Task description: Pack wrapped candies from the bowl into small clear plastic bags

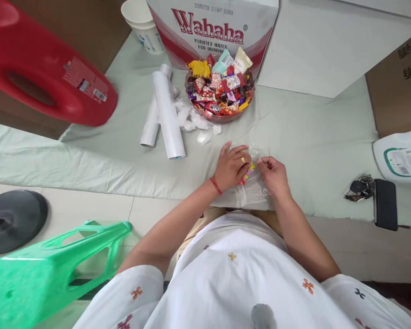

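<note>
plainly, the carton [212, 31] past the clear plastic [250, 193] reads "wahaha".

right hand [274, 176] pinches clear plastic [252, 193] beside left hand [233, 167].

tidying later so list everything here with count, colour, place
jug: 1, red, left
tub: 1+, white, behind rolls
Wahaha box: 1, white-red, back
plain box: 1+, white, back
cardboard: 2+, brown, sides
bowl: 1, reddish, back
sweets: many, mixed, in bowl
rolls: 2, white, beside bowl
crumpled plastic: several, whitish, by rolls
film: 1+, clear, at hands
packets: some, mixed, under left hand
bottle: 1, white, right edge
keys: 1 bunch, dark, right
phone-like item: 1, black, right
stool: 1, green, lower left
round base: 1, black, floor
cloth: 1, pale green, tabletop
shirt: 1, white, bottom
left hand: 1, red-braceleted, over packets
right hand: 1, pinching film
</note>
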Available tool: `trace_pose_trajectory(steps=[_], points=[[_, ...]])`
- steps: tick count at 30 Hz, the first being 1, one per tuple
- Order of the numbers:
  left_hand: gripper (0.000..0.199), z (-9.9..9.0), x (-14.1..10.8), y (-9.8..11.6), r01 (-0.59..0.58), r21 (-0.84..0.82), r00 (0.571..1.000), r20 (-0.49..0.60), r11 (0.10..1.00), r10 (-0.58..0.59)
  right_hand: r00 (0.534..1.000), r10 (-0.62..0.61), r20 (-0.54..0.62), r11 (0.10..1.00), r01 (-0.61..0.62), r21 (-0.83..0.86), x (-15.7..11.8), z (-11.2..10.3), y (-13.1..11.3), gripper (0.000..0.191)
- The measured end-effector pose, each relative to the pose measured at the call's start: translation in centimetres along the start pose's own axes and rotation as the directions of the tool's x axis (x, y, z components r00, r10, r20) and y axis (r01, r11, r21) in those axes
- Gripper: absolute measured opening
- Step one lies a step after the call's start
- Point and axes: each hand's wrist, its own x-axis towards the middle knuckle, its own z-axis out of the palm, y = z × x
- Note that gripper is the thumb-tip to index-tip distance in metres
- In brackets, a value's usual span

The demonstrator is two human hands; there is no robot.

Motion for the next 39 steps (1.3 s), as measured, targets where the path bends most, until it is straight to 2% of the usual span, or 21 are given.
trace_pose_trajectory(steps=[3, 8, 13, 15, 18, 21, 27, 31, 33, 37, 39], points=[[0.022, -0.2, -0.1, 0.1, 0.016, -0.059, 1.000, 0.026, 0.998, -0.015, 1.000, -0.006, -0.003, 1.000, 0.006, 0.007, 0.1, 0.0, 0.2, 0.027], [0.037, -0.2, 0.1, -0.1, 0.017, -0.094, 0.999, 0.030, 0.995, -0.014, 0.999, -0.038, -0.031, 0.999, 0.039, 0.024, -0.1, 0.2, 0.5, 0.026], [0.049, 0.3, 0.1, -0.1, 0.010, -0.026, 1.000, 0.007, 1.000, -0.010, 0.976, -0.146, -0.161, 0.988, 0.151, 0.018, -1.3, 1.4, 0.2, 0.024], [0.050, 0.7, 0.0, 0.0, 0.005, 0.029, 1.000, -0.004, 1.000, -0.005, 0.964, -0.211, -0.162, 0.977, 0.211, -0.017, -2.0, 2.1, -0.1, 0.023], [0.048, 1.2, -0.1, 0.0, 0.012, 0.104, 1.000, -0.027, 0.995, -0.010, 0.957, -0.280, -0.080, 0.955, 0.269, -0.122, -3.1, 3.0, -0.4, 0.025], [0.047, 1.5, -0.1, -0.2, 0.039, 0.091, 0.999, -0.038, 0.995, -0.036, 0.930, -0.366, 0.021, 0.899, 0.359, -0.250, -4.0, 3.5, -0.3, 0.027], [0.034, 0.9, 0.0, -0.8, 0.121, -0.051, 0.992, -0.036, 0.991, -0.123, 0.794, -0.576, 0.197, 0.693, 0.602, -0.397, -4.2, 3.6, 1.0, 0.026], [0.034, 0.5, -0.1, -1.5, 0.143, -0.298, 0.983, -0.070, 0.944, -0.171, 0.727, -0.607, 0.322, 0.586, 0.683, -0.436, -4.2, 3.7, 1.8, 0.038], [0.035, 0.3, -0.1, -1.8, 0.189, -0.433, 0.966, -0.080, 0.881, -0.247, 0.733, -0.572, 0.367, 0.528, 0.672, -0.519, -4.4, 3.9, 2.1, 0.047], [0.034, 0.0, 0.0, -1.9, 0.325, -0.628, 0.895, -0.036, 0.707, -0.444, 0.767, -0.473, 0.435, 0.391, 0.624, -0.676, -4.8, 4.3, 2.4, 0.044], [0.038, -0.1, 0.1, -1.7, 0.333, -0.643, 0.889, -0.031, 0.689, -0.458, 0.760, -0.459, 0.460, 0.347, 0.630, -0.695, -4.8, 4.4, 2.4, 0.046]])
